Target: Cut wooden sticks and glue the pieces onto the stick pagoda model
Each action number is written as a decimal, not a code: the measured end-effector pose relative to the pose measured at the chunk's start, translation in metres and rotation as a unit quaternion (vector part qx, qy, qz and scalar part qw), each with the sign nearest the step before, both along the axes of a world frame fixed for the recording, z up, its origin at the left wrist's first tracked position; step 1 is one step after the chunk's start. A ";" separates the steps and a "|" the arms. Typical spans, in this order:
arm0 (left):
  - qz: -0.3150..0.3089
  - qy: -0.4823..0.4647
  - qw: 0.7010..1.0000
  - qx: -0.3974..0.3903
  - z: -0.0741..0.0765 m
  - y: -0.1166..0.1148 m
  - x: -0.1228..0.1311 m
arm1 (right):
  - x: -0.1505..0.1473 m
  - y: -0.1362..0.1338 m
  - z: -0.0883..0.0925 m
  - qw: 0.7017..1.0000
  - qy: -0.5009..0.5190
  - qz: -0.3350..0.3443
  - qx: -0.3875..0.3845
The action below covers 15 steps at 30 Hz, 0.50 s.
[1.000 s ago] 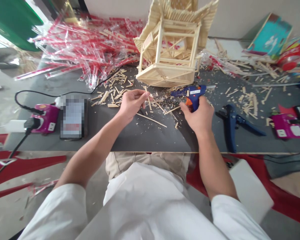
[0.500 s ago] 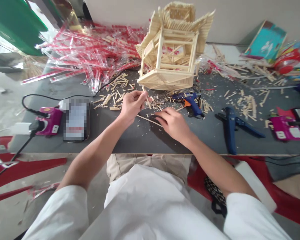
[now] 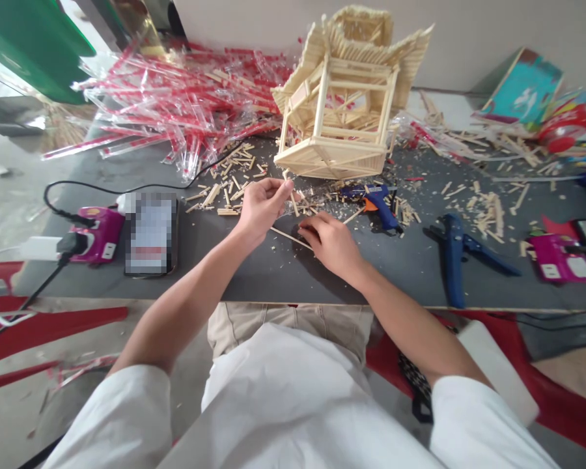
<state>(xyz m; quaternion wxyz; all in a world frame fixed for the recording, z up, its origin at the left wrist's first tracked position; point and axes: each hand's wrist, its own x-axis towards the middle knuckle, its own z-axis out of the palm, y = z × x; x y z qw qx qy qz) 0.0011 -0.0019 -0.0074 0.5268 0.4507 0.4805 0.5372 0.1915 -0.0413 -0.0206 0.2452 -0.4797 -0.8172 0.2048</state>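
My left hand (image 3: 264, 207) is closed, pinching a short wooden stick (image 3: 294, 204) between thumb and fingers; its upper end pokes out above the thumb. To its right, my right hand (image 3: 331, 242) sits low over the table with fingers curled together; what the fingertips hold, if anything, is hidden. A longer thin stick (image 3: 289, 236) lies on the table between the hands and runs under the right hand. Behind them stands a house model (image 3: 332, 159) built of wooden sticks, with a slatted roof. A blue glue gun (image 3: 381, 207) lies right of the right hand.
Red-and-clear plastic wrappers (image 3: 185, 98) are heaped at the back left. Cut stick pieces (image 3: 232, 176) litter the grey table (image 3: 215, 260). A phone (image 3: 151, 234) and a purple power socket (image 3: 97, 234) lie left; a blue cutter (image 3: 454, 260) and another purple socket (image 3: 559, 257) lie right.
The view has shifted slightly, so the table things appear a little further right. My right hand has come slightly closer to the left, its fingers more curled. My left hand keeps its pinch.
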 end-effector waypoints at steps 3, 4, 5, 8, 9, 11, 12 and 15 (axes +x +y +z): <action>-0.007 0.004 1.000 -0.010 0.000 0.000 0.000 | 0.014 0.001 0.002 0.995 0.086 -0.040 -0.044; -0.010 0.013 1.000 -0.013 0.000 -0.001 0.000 | 0.018 0.002 0.003 0.989 0.122 -0.047 -0.072; -0.014 0.022 1.000 -0.016 0.000 -0.001 0.001 | 0.021 0.003 0.004 0.981 0.157 -0.049 -0.099; -0.021 0.036 0.999 -0.017 0.001 -0.002 0.002 | 0.025 0.007 0.005 0.966 0.219 -0.035 -0.130; -0.022 0.037 0.999 -0.016 0.002 -0.003 0.003 | 0.025 0.008 0.006 0.965 0.226 -0.031 -0.127; -0.022 0.037 0.999 -0.014 0.001 -0.003 0.003 | 0.023 0.009 0.005 0.960 0.251 -0.031 -0.122; -0.022 0.037 0.999 -0.013 0.001 -0.003 0.003 | 0.022 0.009 0.005 0.955 0.269 -0.033 -0.123; -0.024 0.041 0.999 -0.003 -0.001 -0.003 0.003 | 0.019 0.008 0.003 0.946 0.300 -0.039 -0.119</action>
